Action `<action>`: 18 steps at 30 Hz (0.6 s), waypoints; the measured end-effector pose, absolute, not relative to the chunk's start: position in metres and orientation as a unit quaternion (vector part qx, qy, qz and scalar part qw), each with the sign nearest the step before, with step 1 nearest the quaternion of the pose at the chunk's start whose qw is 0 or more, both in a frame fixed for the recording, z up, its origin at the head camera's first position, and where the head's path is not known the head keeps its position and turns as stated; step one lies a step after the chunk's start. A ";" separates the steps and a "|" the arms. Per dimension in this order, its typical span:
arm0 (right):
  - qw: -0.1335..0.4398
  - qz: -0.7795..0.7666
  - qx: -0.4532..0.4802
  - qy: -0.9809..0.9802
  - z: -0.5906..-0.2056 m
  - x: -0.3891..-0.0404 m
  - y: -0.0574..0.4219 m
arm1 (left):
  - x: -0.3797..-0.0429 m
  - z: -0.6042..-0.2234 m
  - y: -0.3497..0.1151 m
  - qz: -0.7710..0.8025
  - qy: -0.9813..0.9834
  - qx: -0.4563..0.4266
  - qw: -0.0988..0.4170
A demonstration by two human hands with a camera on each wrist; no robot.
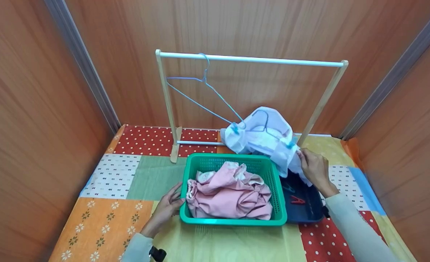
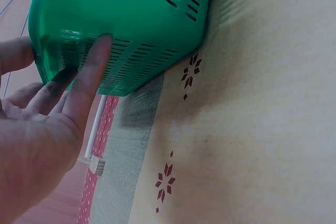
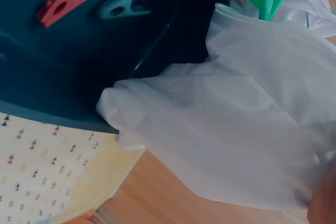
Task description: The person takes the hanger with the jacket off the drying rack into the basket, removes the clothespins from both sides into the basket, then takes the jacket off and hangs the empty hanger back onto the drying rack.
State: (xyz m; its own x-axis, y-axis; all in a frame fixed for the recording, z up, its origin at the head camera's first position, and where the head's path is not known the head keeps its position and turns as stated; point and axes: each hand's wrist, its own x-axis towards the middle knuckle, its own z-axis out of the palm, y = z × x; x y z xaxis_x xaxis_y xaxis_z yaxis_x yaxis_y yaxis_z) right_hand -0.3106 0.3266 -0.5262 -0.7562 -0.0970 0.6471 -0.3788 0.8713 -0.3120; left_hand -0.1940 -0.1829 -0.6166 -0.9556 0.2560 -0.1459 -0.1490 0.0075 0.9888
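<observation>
My right hand [image 1: 315, 169] pinches the right end of a white garment [image 1: 264, 136], behind and right of the green basket [image 1: 233, 222]. A hanger's hook [image 1: 267, 120] shows against the garment. Blue clothespins [image 1: 292, 142] are clipped at its two sides. In the right wrist view the white cloth [image 3: 231, 103] stretches from the fingers past a dark blue tray [image 3: 68, 72]. The left hand [image 1: 169, 203] touches the basket's left side; in the left wrist view its fingers lie fairly straight against the slotted green wall [image 2: 136, 19], with the thumb by the rim.
A crumpled pink garment [image 1: 233, 198] lies in the basket. Red clothespin [image 1: 297, 200] and blue-green clothespin [image 3: 126, 1] lie in the tray. Behind stands a rack with a white rail [image 1: 251, 59] carrying a bare blue hanger [image 1: 189, 97]. Wood panels [image 1: 400, 145] enclose the patchwork-covered table [image 1: 105, 218].
</observation>
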 end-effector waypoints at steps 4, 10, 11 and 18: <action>0.329 0.211 0.144 -0.909 -0.528 -0.308 0.324 | -0.194 -0.617 -0.183 0.702 0.696 0.035 0.142; 0.352 0.200 0.179 -0.897 -0.528 -0.307 0.319 | -0.194 -0.616 -0.182 0.708 0.691 0.039 0.141; 0.357 0.196 0.186 -0.894 -0.528 -0.306 0.318 | -0.194 -0.616 -0.182 0.711 0.687 0.039 0.142; 0.374 0.184 0.227 -0.880 -0.524 -0.307 0.309 | -0.193 -0.617 -0.181 0.718 0.680 0.046 0.140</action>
State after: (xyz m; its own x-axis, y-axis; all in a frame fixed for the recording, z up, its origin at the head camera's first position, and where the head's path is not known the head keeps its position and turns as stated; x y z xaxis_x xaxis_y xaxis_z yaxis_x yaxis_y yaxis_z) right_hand -0.3066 0.3093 -0.5244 -0.6164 -0.2622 0.7425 -0.5377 0.8290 -0.1536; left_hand -0.1934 -0.1806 -0.6168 -0.9567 0.2629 -0.1250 -0.1390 -0.0353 0.9897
